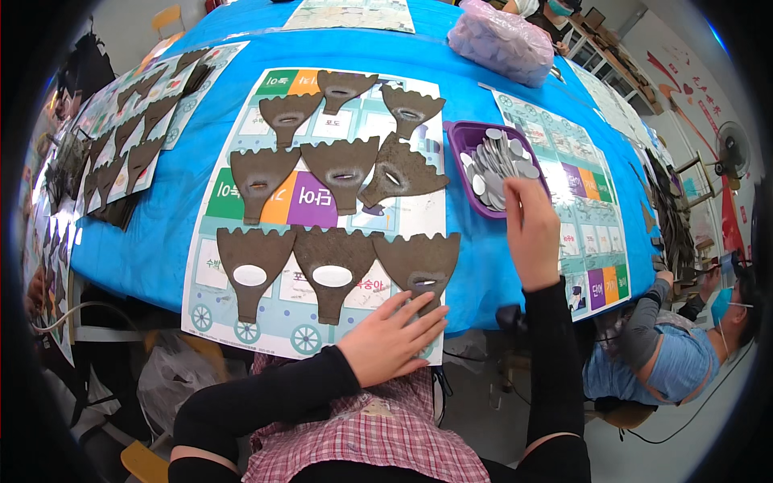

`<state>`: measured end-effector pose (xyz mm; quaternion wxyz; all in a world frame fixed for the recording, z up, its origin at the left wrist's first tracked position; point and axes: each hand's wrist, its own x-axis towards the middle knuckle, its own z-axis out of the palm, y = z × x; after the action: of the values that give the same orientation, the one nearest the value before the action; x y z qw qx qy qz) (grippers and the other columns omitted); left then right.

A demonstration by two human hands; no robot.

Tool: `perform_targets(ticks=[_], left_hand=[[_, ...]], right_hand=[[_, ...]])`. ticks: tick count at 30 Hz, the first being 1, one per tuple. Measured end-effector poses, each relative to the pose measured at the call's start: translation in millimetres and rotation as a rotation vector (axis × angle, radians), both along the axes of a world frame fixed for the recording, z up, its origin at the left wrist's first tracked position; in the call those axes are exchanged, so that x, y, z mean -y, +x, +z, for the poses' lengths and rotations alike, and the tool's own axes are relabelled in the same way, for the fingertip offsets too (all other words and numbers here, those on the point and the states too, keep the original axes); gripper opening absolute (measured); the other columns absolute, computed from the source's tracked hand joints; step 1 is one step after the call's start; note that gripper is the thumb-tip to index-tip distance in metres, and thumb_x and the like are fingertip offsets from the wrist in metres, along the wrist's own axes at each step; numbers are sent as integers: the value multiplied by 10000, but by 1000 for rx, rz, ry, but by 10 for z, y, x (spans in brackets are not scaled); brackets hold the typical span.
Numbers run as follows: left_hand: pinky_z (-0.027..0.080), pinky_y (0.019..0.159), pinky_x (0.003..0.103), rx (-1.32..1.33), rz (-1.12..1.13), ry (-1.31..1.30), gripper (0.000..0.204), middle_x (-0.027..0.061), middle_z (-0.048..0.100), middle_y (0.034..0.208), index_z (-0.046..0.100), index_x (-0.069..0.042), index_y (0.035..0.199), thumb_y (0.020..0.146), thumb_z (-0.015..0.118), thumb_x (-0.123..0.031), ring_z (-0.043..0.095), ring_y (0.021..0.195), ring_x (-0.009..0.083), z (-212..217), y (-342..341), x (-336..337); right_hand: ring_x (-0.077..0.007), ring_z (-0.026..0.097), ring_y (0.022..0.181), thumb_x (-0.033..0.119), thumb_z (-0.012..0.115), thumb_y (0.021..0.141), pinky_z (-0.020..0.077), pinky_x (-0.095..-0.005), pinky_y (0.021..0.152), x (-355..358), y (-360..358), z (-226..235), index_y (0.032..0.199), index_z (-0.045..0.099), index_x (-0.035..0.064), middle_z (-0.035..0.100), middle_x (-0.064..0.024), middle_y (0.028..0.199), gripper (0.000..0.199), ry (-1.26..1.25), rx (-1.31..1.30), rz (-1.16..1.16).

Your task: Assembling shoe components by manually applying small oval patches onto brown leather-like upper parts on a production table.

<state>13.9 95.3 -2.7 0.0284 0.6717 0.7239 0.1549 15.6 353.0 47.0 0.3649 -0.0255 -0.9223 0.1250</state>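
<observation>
Several dark brown, fan-shaped flat pieces [338, 165] with scalloped tops and narrow stems lie in three rows on a printed sheet [201, 274]. White ovals cover the middles of the near-left piece [256, 248] and the near-middle piece [332, 249]; the others show a slit with a pale smear. My left hand [392, 338] lies flat, fingers stretched, its fingertips at the stem of the near-right piece [419, 253]. At the near edge of a purple basket [456, 165] full of pale oval discs [498, 153], my right hand [531, 229] has its fingers pinched together. Whatever it holds is hidden.
A blue cover [435, 64] spreads over the table. A pink-tinted bag [503, 44] of pale discs stands at the back. More sheets with brown pieces [133, 125] lie at left, and another printed sheet [600, 258] at right. A person [660, 346] sits at the right.
</observation>
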Motion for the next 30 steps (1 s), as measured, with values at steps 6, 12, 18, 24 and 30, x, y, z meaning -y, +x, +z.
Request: perform_targets(ticks=[6,12,18,24,30], left_hand=[[270,1133,362,93,12,-17,691,177,334,1467,401,65,1357,876,570,-402,298,1386,264,-45,-12,219],[289,1122,360,84,119,-10,731,180,316,1480,378,104,1357,863,586,-392,326,1374,256,-68,156,96],[287,1122,352,19,127,-32,744,180,323,1474,387,99,1359,859,570,-420,333,1369,248,-64,169,98],[288,1121,352,32,129,-19,736,177,335,1466,400,99,1350,860,568,-424,334,1368,247,-74,168,103],[293,1118,350,35,126,-27,737,174,344,1462,408,99,1345,857,573,-428,337,1367,243,-73,165,92]], right_hand=[[-133,621,723,24,585,905,488,-241,610,514,552,-254,1012,624,-7,619,-65,898,118,-1181,507,300],[-189,495,776,190,710,834,416,-309,670,616,491,-281,808,656,14,522,-68,819,186,-648,458,84],[-237,489,869,199,719,816,410,-334,748,609,526,-474,757,633,13,506,-71,878,212,-614,471,74],[-250,492,889,192,720,807,405,-342,769,622,535,-550,744,632,13,512,-72,884,209,-581,417,68],[-247,488,865,197,723,800,403,-343,752,642,519,-560,721,639,12,519,-79,877,218,-541,414,46]])
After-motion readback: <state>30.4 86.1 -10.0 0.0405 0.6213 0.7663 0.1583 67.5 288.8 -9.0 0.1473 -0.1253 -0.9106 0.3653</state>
